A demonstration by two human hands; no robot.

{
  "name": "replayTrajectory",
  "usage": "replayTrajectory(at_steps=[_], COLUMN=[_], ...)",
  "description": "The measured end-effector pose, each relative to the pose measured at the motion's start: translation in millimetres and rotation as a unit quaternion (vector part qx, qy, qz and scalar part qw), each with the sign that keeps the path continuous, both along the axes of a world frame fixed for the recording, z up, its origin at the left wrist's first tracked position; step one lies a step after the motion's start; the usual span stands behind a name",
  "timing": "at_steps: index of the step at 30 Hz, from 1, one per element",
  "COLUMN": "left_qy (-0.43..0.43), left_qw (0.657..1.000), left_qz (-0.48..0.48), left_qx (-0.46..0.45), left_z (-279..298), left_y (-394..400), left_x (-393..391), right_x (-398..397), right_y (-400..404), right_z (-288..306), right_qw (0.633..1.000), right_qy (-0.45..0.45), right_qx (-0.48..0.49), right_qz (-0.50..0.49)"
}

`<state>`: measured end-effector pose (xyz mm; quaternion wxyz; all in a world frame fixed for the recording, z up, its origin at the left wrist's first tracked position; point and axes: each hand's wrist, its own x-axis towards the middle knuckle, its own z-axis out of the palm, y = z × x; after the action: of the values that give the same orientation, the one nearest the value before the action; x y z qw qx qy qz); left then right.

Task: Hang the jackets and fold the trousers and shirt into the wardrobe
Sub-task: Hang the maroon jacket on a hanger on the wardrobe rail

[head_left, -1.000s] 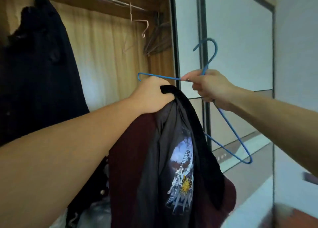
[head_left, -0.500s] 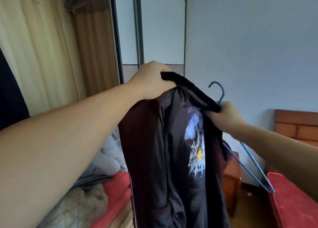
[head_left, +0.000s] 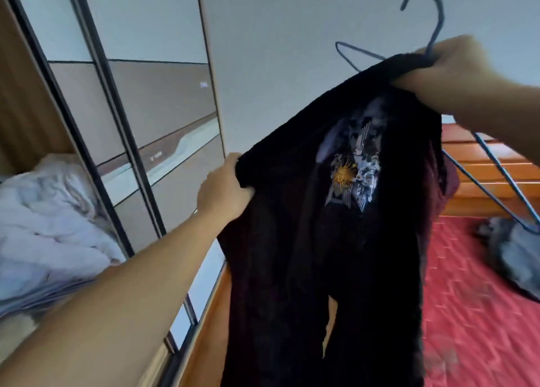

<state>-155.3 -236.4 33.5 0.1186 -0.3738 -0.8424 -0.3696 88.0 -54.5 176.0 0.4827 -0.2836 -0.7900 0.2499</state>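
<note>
The person spreads the dark jacket with a printed lining (head_left: 336, 225) between both hands, seemingly to open its collar for the blue wire hanger (head_left: 432, 27). The left hand (head_left: 225, 190) grips one collar end; the right hand (head_left: 455, 65) pinches hanger and collar together. Since a second ago, the view has swung from the sliding wardrobe doors (head_left: 131, 108) toward the red bed (head_left: 473, 313), and the hands have moved well apart.

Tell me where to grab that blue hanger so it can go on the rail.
Grip the hanger at the neck just under its hook, coming from the right, probably as the right hand does now. The hook stands free above, and the jacket covers most of the rest.
</note>
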Motion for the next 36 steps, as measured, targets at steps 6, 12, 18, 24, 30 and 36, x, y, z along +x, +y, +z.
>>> replayTrajectory(at_steps=[6, 12, 18, 24, 30, 36], left_qy=[-0.215, -0.319, -0.262, -0.085, -0.072, -0.051], left_qw=[0.961, 0.865, 0.873, 0.953, 0.978, 0.986], left_qz=[-0.172, -0.387, -0.392, -0.28, -0.185, -0.142], left_qx=[0.028, 0.012, -0.125, -0.08, -0.067, -0.069], left_z=[29.2, 80.9, 119.5, 108.7, 107.3, 104.1], left_y=[35.2, 52.5, 91.9, 140.2, 150.0, 140.6], left_x=[40.7, 86.0, 128.9, 155.8, 150.3, 143.0], right_x=[87.7, 148.7, 181.4, 196.6, 188.1, 178.5], right_y=[41.9, 75.4, 93.1, 82.7, 69.5, 41.7], right_z=[-35.1, -86.5, -144.9, -195.1, -177.2, -185.7], right_qw=[0.995, 0.982, 0.97, 0.956, 0.916, 0.869], right_qy=[-0.022, -0.069, -0.078, -0.055, 0.236, 0.21], right_qx=[-0.086, -0.15, -0.198, -0.287, -0.322, -0.399], right_qz=[-0.048, -0.09, -0.115, -0.033, 0.034, 0.202])
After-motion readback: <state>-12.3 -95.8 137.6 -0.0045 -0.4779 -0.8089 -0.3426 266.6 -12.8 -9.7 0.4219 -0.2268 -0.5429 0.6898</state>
